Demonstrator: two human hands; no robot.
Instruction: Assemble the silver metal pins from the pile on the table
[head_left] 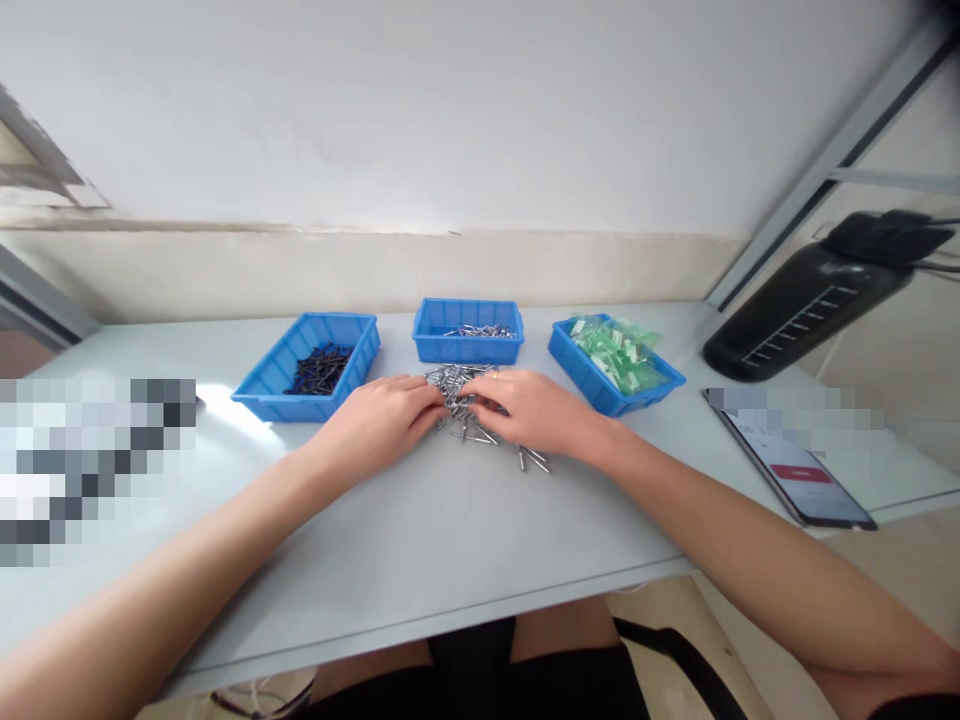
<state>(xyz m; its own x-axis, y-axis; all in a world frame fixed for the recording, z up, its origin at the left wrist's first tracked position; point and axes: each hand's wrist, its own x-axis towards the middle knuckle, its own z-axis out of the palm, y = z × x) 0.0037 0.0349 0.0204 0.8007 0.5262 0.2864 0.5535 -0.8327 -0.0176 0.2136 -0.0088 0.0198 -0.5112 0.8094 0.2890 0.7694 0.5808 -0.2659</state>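
The person's left hand (394, 412) is curling with its fingers bunched at the left edge of a loose pile of silver pins (450, 378); whether it is gripping any, I cannot tell. The right hand (544, 408), wearing a ring (495, 374), is reaching into the pile from the right, its thumb and fingers bent and parted a little; whether a pin is sitting between them, I cannot tell. The pile is lying on the desk (465, 540) between the two hands and partly under the right fingers, with a few strays (534, 460) resting nearer the person, below the right hand.

Just behind the pile, a middle blue tray (469, 350) is holding more silver pins. Beyond the left hand, a left blue tray (281, 408) is holding dark screws (322, 370); beyond the right, a right blue tray (589, 378) is holding green packets (619, 350). Farther right, a phone (795, 465) is lying near a black bottle (814, 300).
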